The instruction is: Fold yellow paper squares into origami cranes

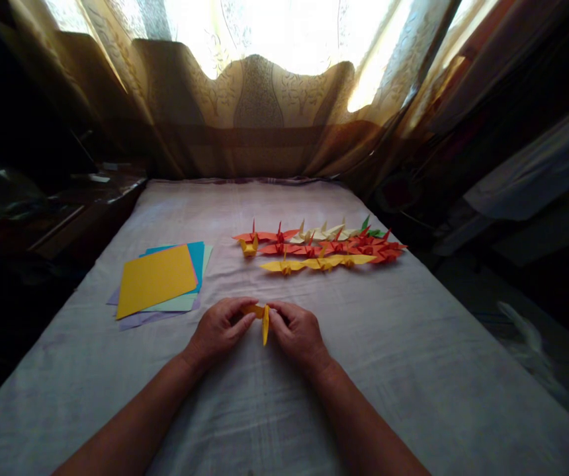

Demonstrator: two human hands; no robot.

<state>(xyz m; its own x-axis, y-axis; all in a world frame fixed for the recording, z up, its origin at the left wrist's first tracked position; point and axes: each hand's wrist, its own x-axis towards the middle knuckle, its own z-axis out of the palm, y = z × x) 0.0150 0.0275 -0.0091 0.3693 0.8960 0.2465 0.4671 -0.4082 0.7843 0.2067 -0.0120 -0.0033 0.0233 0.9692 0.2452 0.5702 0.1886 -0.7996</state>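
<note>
Between my two hands is a small folded piece of yellow paper (pixel 265 324), held just above the cloth. My left hand (pixel 221 327) is closed, pinching its left flap between thumb and fingers. My right hand (pixel 298 330) is closed on its other side, fingertips near the top of the narrow upright fold. Beyond my hands, rows of folded paper cranes sit close together: yellow cranes (pixel 322 262) in front, red cranes (pixel 309 248) behind them, and pale cream cranes (pixel 323 233) at the back. A small yellow folded piece (pixel 249 247) sits at the rows' left end.
Left of my hands lies a loose stack of square paper, a yellow sheet (pixel 156 279) on top, with blue, pale green and lilac sheets under it. A pale cloth (pixel 388 370) covers the surface. A patterned curtain (pixel 259 99) hangs at the far edge.
</note>
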